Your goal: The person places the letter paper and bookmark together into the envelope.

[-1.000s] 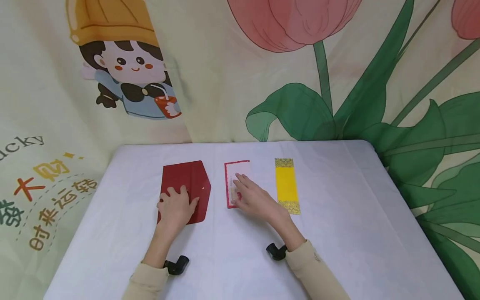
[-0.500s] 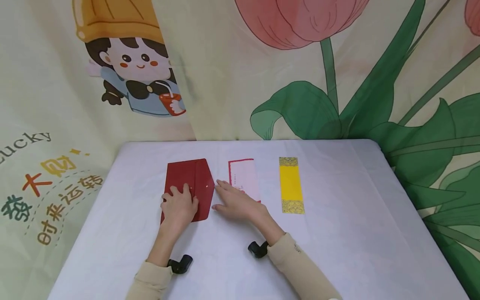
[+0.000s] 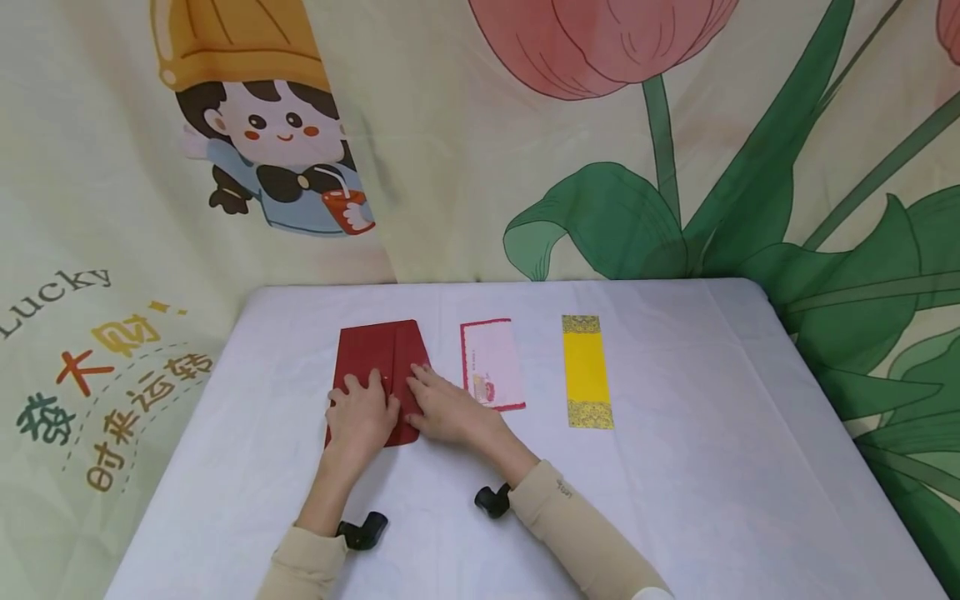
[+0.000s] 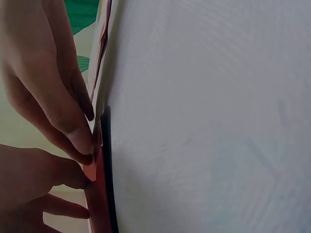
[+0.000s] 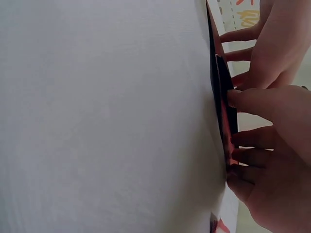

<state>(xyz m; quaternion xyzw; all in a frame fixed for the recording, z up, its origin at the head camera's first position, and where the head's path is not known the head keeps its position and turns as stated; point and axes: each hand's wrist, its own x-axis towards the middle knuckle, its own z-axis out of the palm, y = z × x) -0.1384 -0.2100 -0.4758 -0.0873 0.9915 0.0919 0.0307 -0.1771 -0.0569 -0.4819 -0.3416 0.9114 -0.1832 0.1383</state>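
Head view: both hands on the red envelope, the right one at its flap

The red envelope (image 3: 366, 350) lies on the white-covered tabletop (image 3: 712, 467), directly under the left hand (image 3: 362, 414) and within touch of the right hand (image 3: 448, 408). Its longer side appears to run away from the person, and the flap (image 3: 411, 342) points toward the right hand.

That is the relation that seems to count: the fold line (image 3: 395, 346) runs lengthwise between the two hands, so the left hand is nearer the body of the envelope and the right hand nearer the flap.

The left hand has its fingers spread and slightly bent, resting on the envelope rather than gripping it. The right hand reaches in from the right, fingertips and thumb touching the flap; whether it pinches the paper or only presses it, I cannot tell, even from the wrist views.

Beyond the right hand and a little to its right lies a pink-edged card (image 3: 495, 350), apart from the fingers. The yellow strip (image 3: 586, 362) lies farther right.
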